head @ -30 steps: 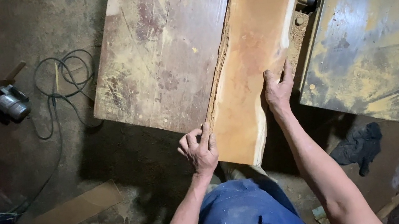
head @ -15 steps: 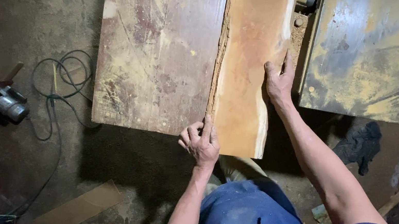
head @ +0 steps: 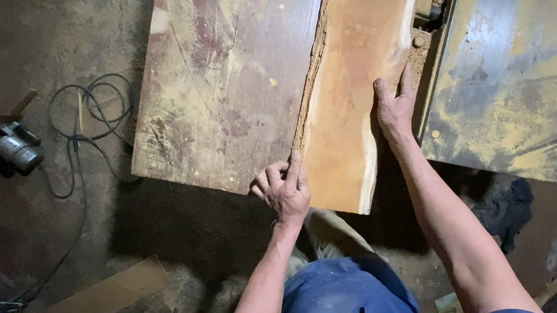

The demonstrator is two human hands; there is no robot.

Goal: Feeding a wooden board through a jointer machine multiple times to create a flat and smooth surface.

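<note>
- Plank (head: 356,87), one: orange-brown, raw-edged, lying flat on the machine counter (head: 224,77) beside a gap, near end overhanging.
- Left hand (head: 285,190), one: grip curled, forefinger pressed along the plank's rough left edge, seemingly to guide it.
- Right hand (head: 395,107), one: fingers spread flat on the plank's right edge, steadying.
- Metal counter (head: 521,71), one, at right.
- Power tool (head: 14,148), one, with coiled cable (head: 82,126), on the floor.
</note>
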